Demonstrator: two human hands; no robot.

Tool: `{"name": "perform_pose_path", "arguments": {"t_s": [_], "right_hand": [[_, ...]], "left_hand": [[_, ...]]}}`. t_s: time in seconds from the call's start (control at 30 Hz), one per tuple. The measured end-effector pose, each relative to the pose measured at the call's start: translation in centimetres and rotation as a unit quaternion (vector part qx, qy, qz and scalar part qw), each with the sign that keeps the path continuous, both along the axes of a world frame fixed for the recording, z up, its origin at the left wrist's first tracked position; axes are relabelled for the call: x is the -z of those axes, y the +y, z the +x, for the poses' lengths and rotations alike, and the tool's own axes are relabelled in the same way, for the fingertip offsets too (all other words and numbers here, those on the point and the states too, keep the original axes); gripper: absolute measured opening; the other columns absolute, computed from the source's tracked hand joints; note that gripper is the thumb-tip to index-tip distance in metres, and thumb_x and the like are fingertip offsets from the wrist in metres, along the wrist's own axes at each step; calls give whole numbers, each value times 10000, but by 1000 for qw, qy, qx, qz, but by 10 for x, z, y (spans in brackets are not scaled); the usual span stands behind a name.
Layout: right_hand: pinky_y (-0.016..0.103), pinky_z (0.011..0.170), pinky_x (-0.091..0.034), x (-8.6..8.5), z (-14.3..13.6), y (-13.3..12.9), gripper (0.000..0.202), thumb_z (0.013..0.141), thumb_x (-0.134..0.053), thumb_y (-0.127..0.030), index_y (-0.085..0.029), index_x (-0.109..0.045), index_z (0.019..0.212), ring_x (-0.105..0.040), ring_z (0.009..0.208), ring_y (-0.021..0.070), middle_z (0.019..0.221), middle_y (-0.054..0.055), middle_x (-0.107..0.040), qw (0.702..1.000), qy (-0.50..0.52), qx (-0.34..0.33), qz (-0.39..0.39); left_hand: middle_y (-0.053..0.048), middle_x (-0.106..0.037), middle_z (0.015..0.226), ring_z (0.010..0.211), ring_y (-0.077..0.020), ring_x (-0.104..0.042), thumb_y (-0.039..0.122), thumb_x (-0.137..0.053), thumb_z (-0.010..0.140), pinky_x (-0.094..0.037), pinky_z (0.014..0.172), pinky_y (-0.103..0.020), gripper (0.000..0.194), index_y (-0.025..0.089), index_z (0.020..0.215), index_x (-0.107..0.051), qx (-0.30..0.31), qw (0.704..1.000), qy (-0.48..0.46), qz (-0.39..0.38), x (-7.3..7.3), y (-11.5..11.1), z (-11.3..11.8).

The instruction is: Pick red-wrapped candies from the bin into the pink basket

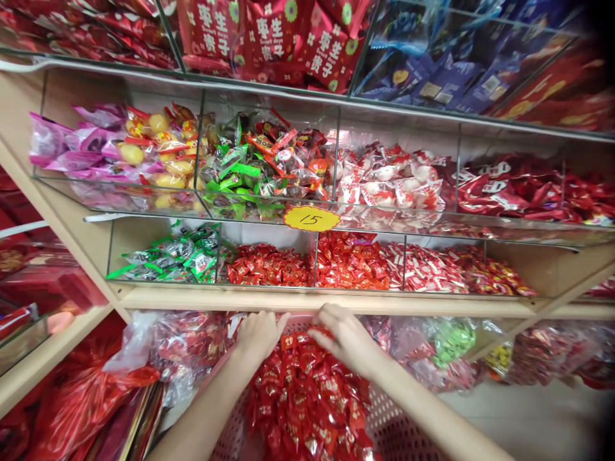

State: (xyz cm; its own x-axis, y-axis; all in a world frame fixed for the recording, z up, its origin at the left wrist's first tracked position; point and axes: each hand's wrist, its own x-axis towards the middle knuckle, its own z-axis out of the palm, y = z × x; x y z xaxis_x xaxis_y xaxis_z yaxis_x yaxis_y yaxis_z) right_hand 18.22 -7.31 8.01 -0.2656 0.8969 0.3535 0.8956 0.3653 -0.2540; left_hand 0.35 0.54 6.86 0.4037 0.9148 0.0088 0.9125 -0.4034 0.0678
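A pink perforated plastic basket [398,426] stands low in front of me, heaped with small red-wrapped candies [307,397]. My left hand [259,334] is curled over the basket's far rim, its thumb pointing right and its fingertips hidden. Beside it, my right hand [343,339] bends over the same rim on the right, with its lower digits just above the candies. Both hands are just below the front board [327,301] of the bottom candy shelf. A strip of pink rim shows between them.
Divided shelves above hold wrapped sweets, with a yellow price tag [312,219] marked 15 on the clear front edge. Bagged sweets [451,339] lie under the shelf at right. A red plastic bag [91,397] and a wooden upright [62,186] stand at left.
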Motion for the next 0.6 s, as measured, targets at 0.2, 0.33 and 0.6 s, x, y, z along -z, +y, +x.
{"name": "perform_pose_path", "arguments": {"t_s": [0.2,0.33,0.6], "right_hand": [[285,719,-405,-22,51,50,88,840,-472,-218,-180,-551,833,-531,784,179,828,51,-582,981,91,147,88],[306,783,-401,-13,68,76,127,790,-535,-253,-173,-586,876,-550,865,199,904,74,-607,968,131,210,43],[238,599,-418,2,77,94,311,665,-672,-362,-201,-602,922,-588,700,153,791,17,-641,958,184,216,-44]], "left_hand": [[-177,-684,832,833,-311,-640,523,-221,896,-471,736,-410,631,102,846,-689,-2,1000,2,-2,1,0,0],[-190,-677,850,862,-301,-633,521,-224,895,-460,757,-393,628,101,868,-689,-8,1000,11,-11,1,0,1],[-192,-676,859,867,-301,-631,522,-221,896,-455,760,-393,630,101,863,-689,-12,1000,15,-12,1,0,1]]}}
